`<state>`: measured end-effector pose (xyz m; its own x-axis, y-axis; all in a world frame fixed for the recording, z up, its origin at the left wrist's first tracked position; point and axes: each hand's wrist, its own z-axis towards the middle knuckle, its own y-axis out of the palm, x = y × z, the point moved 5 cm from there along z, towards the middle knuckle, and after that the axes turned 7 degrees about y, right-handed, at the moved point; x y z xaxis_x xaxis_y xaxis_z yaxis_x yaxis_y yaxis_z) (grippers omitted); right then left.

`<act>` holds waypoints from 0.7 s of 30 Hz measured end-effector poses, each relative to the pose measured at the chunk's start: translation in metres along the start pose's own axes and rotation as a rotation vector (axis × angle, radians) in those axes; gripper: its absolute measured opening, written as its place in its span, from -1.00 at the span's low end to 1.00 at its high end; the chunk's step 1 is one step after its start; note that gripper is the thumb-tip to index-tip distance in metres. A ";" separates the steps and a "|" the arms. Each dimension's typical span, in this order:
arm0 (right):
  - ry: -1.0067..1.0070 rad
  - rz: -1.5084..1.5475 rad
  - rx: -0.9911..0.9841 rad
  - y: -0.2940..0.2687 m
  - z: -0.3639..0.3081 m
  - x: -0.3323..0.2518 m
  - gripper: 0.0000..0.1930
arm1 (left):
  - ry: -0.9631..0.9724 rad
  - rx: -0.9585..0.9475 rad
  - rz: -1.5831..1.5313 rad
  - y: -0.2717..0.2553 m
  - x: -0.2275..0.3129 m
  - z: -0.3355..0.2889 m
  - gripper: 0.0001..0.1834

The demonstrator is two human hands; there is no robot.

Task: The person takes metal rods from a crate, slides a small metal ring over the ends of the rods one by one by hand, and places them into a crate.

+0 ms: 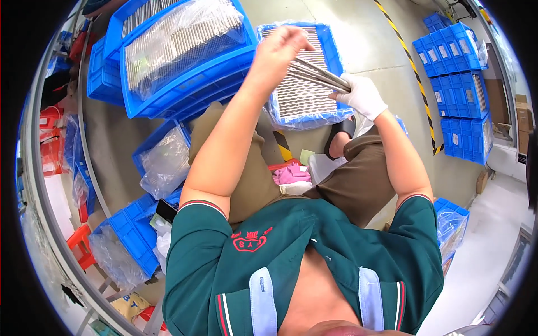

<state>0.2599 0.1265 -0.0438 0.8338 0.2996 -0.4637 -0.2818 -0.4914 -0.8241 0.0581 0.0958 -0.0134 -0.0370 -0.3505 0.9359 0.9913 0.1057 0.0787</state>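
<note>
Several thin metal rods (319,75) form a slightly fanned bundle, slanting down to the right. My right hand (363,96), in a white glove, is closed around their right-hand ends. Beside the opposite ends is my bare left hand (276,49), slightly blurred, its fingers loosely bent and apart; I see nothing held in it. Below both hands, a blue crate (335,53) lined with clear plastic film contains a row of similar rods (297,103) lying side by side.
Stacked blue crates (188,84) at the left hold more rods under plastic film (188,39). A smaller blue crate (131,229) is at lower left. Blue crates (462,98) are stacked at far right, past yellow-black floor tape (412,70). Pink cloth (291,173) lies between my legs.
</note>
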 end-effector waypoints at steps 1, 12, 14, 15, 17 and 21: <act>0.006 -0.004 -0.003 0.001 0.009 0.011 -0.66 | 0.053 0.081 -0.054 -0.012 0.005 0.002 -0.71; -0.012 -0.560 -0.224 0.091 0.084 0.072 -0.56 | -0.119 0.180 -0.189 -0.055 0.011 -0.019 -0.70; -0.048 -0.557 -0.244 0.105 0.096 0.067 -0.56 | -0.143 0.183 -0.208 -0.059 0.009 -0.022 -0.69; -0.079 -0.559 -0.258 0.110 0.101 0.065 -0.56 | -0.150 0.184 -0.206 -0.059 0.009 -0.022 -0.69; -0.152 -0.499 -0.244 0.119 0.112 0.066 -0.55 | -0.177 0.181 -0.239 -0.058 0.009 -0.023 -0.68; -0.161 -0.436 -0.189 0.126 0.119 0.067 -0.58 | -0.216 0.205 -0.259 -0.059 0.010 -0.023 -0.73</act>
<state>0.2238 0.1826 -0.2174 0.7670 0.6248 -0.1461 0.1795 -0.4275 -0.8860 0.0024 0.0648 -0.0169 -0.3298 -0.1883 0.9251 0.9007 0.2309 0.3681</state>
